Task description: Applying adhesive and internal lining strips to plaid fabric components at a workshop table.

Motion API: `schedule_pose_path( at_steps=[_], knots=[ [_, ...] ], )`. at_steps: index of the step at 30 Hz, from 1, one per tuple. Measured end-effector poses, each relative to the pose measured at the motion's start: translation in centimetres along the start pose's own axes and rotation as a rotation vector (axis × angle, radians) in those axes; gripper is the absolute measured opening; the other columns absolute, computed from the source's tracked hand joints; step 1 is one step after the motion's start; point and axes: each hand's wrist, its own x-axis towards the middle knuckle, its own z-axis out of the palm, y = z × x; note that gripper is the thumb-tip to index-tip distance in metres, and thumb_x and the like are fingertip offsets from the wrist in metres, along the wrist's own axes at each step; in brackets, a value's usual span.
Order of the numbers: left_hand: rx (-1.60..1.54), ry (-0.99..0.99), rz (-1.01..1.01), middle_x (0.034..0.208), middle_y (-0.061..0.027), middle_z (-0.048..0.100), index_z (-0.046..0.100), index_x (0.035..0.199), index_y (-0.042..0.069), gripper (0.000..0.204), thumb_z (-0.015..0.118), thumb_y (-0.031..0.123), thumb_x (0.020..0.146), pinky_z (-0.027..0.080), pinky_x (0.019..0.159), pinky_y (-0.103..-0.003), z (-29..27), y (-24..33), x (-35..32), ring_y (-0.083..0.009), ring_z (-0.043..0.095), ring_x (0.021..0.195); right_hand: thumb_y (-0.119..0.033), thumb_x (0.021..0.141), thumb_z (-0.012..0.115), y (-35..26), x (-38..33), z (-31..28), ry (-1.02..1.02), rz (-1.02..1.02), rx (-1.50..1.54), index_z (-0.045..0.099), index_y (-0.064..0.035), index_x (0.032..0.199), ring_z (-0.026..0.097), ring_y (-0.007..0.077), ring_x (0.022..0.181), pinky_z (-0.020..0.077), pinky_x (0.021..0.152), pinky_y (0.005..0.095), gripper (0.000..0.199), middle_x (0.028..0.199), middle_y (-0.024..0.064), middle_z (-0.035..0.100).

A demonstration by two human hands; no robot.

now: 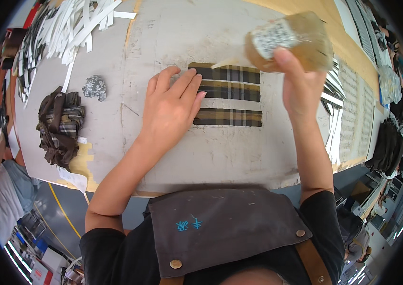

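Observation:
Three plaid fabric strips (237, 117) in brown, olive and black lie one above another on the grey table in front of me. My left hand (172, 103) rests palm down at their left ends, its fingers stretched out and touching the upper strips. In my right hand (300, 78) is a yellowish translucent squeeze bottle (308, 40) with a white label, gripped above the table and tipped sideways. A pale pointed tip (224, 63) extends left of the bottle over the top strip; whether it touches the cloth I cannot tell.
A bundle of plaid and dark brown fabric pieces (61, 128) sits at the left edge. Beyond it are many white strips (80, 28) and a small grey speckled lump (94, 88). More white strips (334, 128) lie at right. Another person (2, 190) is at far left.

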Motion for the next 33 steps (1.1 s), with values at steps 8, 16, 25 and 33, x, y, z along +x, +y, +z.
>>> schedule_pose_path(
  at_steps=[8,16,25,33],
  knots=[
    [-0.005,-0.045,-0.056,0.114,-0.0059,0.065,0.067,0.107,0.002,0.027,0.069,0.014,0.082,0.042,0.087,-0.039,0.1,0.1,-0.2,-0.0276,0.053,0.108,-0.012,0.075,0.082,1.0,0.4,5.2,-0.072,-0.032,-0.109,0.051,0.0026,0.117,0.063,0.0148,0.088,0.0526,0.079,0.0280,0.054,0.103,0.0086,0.063],
    [-0.051,-0.004,-0.054,0.109,-0.0075,0.066,0.068,0.102,0.001,0.024,0.069,0.011,0.081,0.042,0.086,-0.040,0.1,-0.1,-0.5,-0.0282,0.055,0.105,-0.014,0.072,0.085,1.7,0.6,4.4,-0.124,-0.078,-0.280,0.048,0.0010,0.118,0.063,0.0151,0.090,0.0527,0.079,0.0278,0.061,0.102,0.0083,0.063],
    [-0.026,0.001,-0.037,0.107,-0.0079,0.067,0.068,0.101,0.000,0.022,0.070,0.010,0.081,0.043,0.085,-0.039,0.2,0.1,-0.2,-0.0277,0.056,0.103,-0.015,0.067,0.089,0.5,0.2,1.0,-0.026,-0.038,-0.230,0.044,0.0028,0.123,0.065,0.0197,0.097,0.0553,0.081,0.0314,0.074,0.110,0.0133,0.063],
    [-0.003,0.003,-0.036,0.107,-0.0080,0.068,0.068,0.100,0.001,0.021,0.069,0.007,0.080,0.044,0.084,-0.039,0.2,0.0,-0.3,-0.0274,0.057,0.102,-0.017,0.069,0.088,0.2,-0.7,-3.8,0.054,-0.017,-0.389,0.045,0.0027,0.123,0.064,0.0198,0.098,0.0550,0.082,0.0320,0.072,0.108,0.0131,0.062]
  ],
)
